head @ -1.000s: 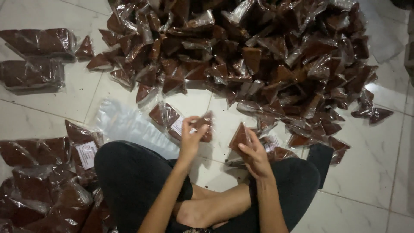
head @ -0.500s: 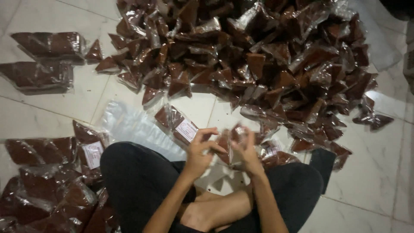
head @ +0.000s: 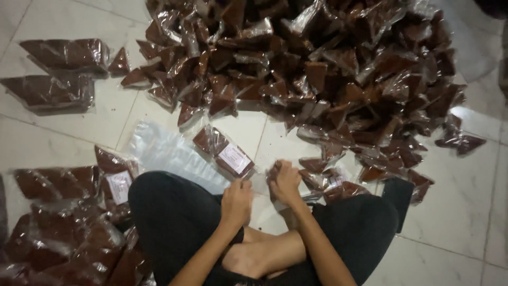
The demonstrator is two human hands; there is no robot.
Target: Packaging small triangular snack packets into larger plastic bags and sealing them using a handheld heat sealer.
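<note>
**Hands close in over a clear bag on the floor**

Both hands have drawn together since half a second ago, when they were raised with a packet between them; now they sit low, just in front of the crossed legs. Left hand (head: 236, 202) is curled, fingers pinching the edge of a clear plastic bag (head: 257, 185) lying on the tiled floor (head: 460, 212). Right hand (head: 286, 181) is closed around a small brown triangular packet (head: 274, 170) at the bag's mouth. To do this well, the left should keep the mouth held wide while the right slides the packet in flat, corner first. A labelled bag (head: 225, 153) just beyond already holds brown packets; filled bags (head: 58, 79) lie to the left. A big loose heap of packets (head: 328, 69) spreads ahead.
</note>
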